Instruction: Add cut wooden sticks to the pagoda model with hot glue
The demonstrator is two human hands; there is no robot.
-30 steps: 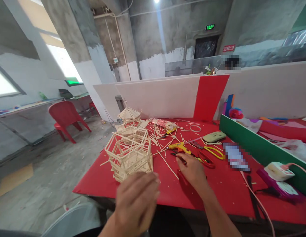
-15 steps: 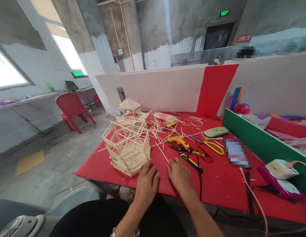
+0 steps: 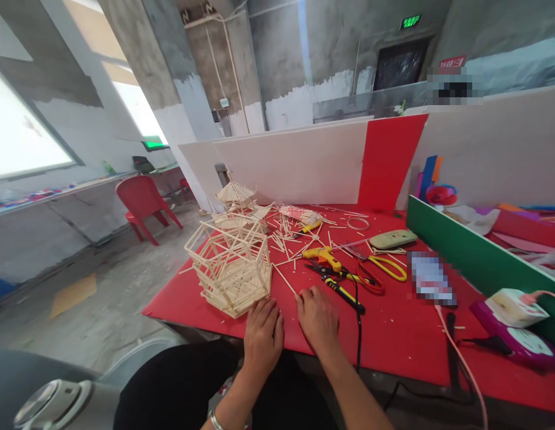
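Observation:
My right hand point(image 3: 318, 318) rests on the red tabletop, closed on the near end of a thin wooden stick point(image 3: 284, 279) that points away to the left. Beside the lower rim of an open hexagonal frame of wooden sticks point(image 3: 236, 280), my left hand point(image 3: 262, 335) lies palm down with its fingers stretched out. It appears to hold nothing. Behind the frame stands a small stick pavilion with a pointed roof point(image 3: 235, 192). A yellow hot glue gun point(image 3: 323, 257) lies beyond my right hand, close to black-and-yellow cutting pliers point(image 3: 342, 292).
Loose sticks point(image 3: 284, 230) are scattered behind the glue gun. Scissors with yellow handles point(image 3: 387, 266), a pale green case point(image 3: 392, 239) and a phone point(image 3: 432, 278) lie to the right. A green board point(image 3: 478, 254) borders that side. A black cord point(image 3: 358, 334) hangs over the front edge.
My left hand has drawn slightly back toward me, away from the frame. My right hand has shifted a little left with the stick. The camera view has turned slightly left.

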